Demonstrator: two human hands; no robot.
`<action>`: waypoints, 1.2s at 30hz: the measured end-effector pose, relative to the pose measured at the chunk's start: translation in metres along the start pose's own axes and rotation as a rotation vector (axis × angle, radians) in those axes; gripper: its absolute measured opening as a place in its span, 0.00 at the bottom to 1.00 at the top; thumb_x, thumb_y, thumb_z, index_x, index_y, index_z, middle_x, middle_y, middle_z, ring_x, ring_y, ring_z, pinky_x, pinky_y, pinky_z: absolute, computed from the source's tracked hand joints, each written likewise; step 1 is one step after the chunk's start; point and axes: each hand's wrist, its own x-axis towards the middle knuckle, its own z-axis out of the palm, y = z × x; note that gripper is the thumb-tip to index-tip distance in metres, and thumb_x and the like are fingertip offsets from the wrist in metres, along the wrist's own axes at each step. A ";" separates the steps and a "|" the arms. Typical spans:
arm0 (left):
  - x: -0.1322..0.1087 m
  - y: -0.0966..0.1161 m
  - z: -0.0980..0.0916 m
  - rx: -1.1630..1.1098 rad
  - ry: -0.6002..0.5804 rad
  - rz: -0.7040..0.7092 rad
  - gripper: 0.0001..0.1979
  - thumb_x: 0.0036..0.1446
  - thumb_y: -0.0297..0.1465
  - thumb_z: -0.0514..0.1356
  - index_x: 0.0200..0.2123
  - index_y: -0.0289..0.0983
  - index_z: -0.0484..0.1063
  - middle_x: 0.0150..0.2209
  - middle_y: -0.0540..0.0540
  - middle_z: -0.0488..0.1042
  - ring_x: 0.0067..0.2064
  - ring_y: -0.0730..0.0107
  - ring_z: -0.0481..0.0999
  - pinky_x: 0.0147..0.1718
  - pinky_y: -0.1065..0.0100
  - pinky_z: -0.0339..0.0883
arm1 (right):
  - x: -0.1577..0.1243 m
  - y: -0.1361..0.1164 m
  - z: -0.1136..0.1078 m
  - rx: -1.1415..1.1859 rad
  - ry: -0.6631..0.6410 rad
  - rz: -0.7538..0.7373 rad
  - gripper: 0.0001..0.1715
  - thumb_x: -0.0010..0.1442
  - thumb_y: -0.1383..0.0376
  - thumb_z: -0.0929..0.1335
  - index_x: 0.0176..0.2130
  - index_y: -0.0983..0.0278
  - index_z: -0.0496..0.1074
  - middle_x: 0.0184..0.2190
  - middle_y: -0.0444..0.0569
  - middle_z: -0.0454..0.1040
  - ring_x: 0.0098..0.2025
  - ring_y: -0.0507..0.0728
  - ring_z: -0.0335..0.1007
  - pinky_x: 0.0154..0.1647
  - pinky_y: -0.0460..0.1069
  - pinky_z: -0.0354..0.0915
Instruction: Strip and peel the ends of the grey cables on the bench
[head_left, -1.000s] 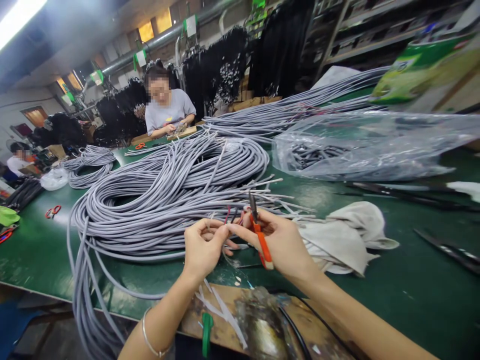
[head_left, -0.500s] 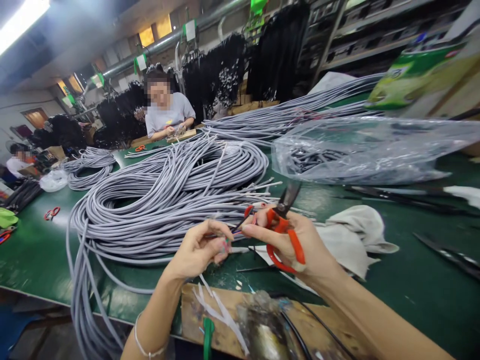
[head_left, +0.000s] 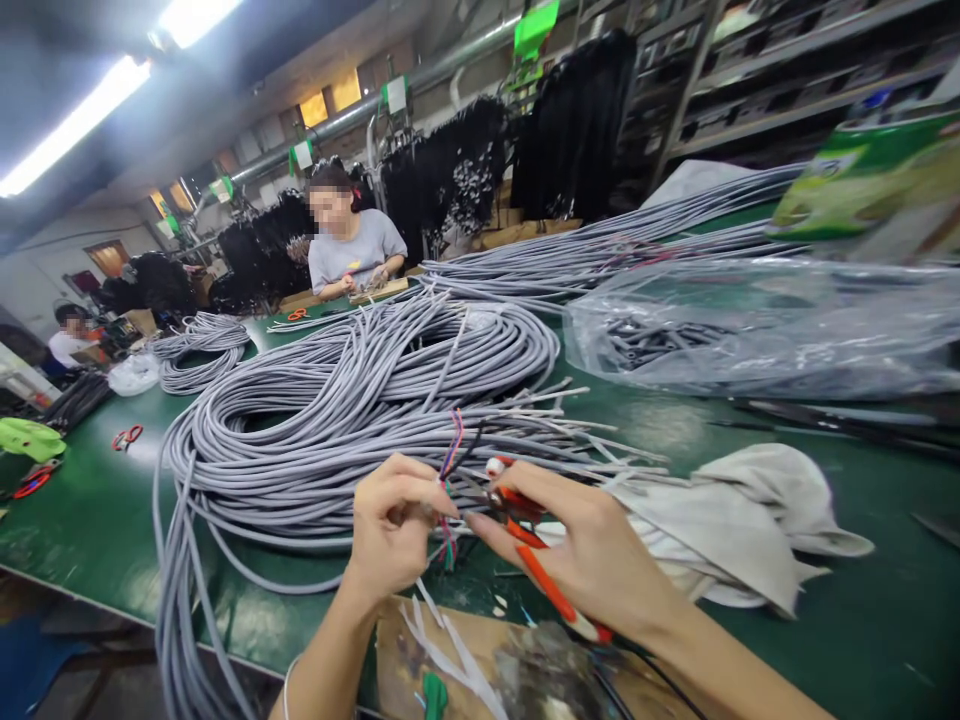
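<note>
My left hand (head_left: 391, 522) is closed in a pinch on the end of a grey cable, and thin coloured wires (head_left: 452, 452) stick up from between its fingers. My right hand (head_left: 592, 548) grips orange-handled scissors (head_left: 541, 572), with the blades lying toward the wires just right of the left hand. Both hands hover over the near edge of the green table (head_left: 825, 620). A large coil of grey cables (head_left: 360, 410) lies right behind them, with several stripped ends fanning out to the right.
A crumpled white cloth (head_left: 750, 530) lies to the right. A clear plastic bag (head_left: 765, 325) of dark parts sits behind it. A wooden board (head_left: 480, 660) with offcuts lies at the near edge. A person (head_left: 346, 245) works at the far side; another sits far left.
The scissors have swung from blades-up down to lie low across my right palm. The coloured wires now stand up from my left fingers. The view has tilted up slightly.
</note>
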 end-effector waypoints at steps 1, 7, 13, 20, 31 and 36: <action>0.000 0.001 0.000 0.042 -0.009 0.030 0.11 0.49 0.24 0.56 0.19 0.38 0.73 0.24 0.47 0.71 0.25 0.74 0.69 0.22 0.73 0.61 | -0.001 0.001 0.000 -0.032 0.011 -0.043 0.16 0.55 0.55 0.66 0.22 0.60 0.62 0.19 0.43 0.67 0.21 0.52 0.63 0.22 0.46 0.61; -0.001 0.000 0.002 0.109 -0.035 0.108 0.15 0.43 0.17 0.51 0.21 0.38 0.75 0.25 0.49 0.73 0.24 0.75 0.70 0.23 0.74 0.63 | -0.005 0.009 -0.001 -0.244 0.080 -0.243 0.07 0.56 0.64 0.65 0.27 0.62 0.66 0.20 0.44 0.69 0.21 0.51 0.65 0.24 0.45 0.59; -0.002 -0.002 0.005 0.023 -0.004 -0.049 0.08 0.50 0.22 0.56 0.24 0.37 0.72 0.24 0.48 0.73 0.26 0.73 0.72 0.26 0.72 0.65 | -0.008 0.010 -0.002 -0.361 0.047 -0.283 0.15 0.57 0.67 0.62 0.19 0.61 0.59 0.15 0.41 0.64 0.16 0.49 0.58 0.19 0.45 0.52; 0.002 0.001 0.008 -0.275 0.068 -0.389 0.18 0.42 0.36 0.68 0.31 0.38 0.62 0.24 0.54 0.70 0.17 0.81 0.66 0.17 0.78 0.61 | -0.005 0.003 0.002 -0.138 -0.038 -0.108 0.27 0.61 0.55 0.60 0.16 0.60 0.49 0.10 0.39 0.54 0.13 0.47 0.47 0.15 0.45 0.46; 0.001 -0.004 0.007 -0.194 0.005 -0.411 0.12 0.42 0.33 0.67 0.23 0.35 0.67 0.21 0.51 0.71 0.19 0.79 0.67 0.20 0.76 0.61 | 0.000 0.003 -0.005 -0.121 -0.077 0.003 0.30 0.56 0.46 0.62 0.14 0.61 0.55 0.11 0.41 0.58 0.14 0.49 0.51 0.17 0.46 0.50; 0.005 -0.002 0.010 -0.373 0.028 -0.479 0.20 0.37 0.41 0.70 0.25 0.35 0.64 0.17 0.53 0.69 0.15 0.82 0.62 0.15 0.77 0.56 | 0.005 0.009 -0.014 -0.207 0.123 0.161 0.33 0.57 0.43 0.58 0.13 0.60 0.50 0.11 0.40 0.50 0.14 0.48 0.45 0.16 0.46 0.46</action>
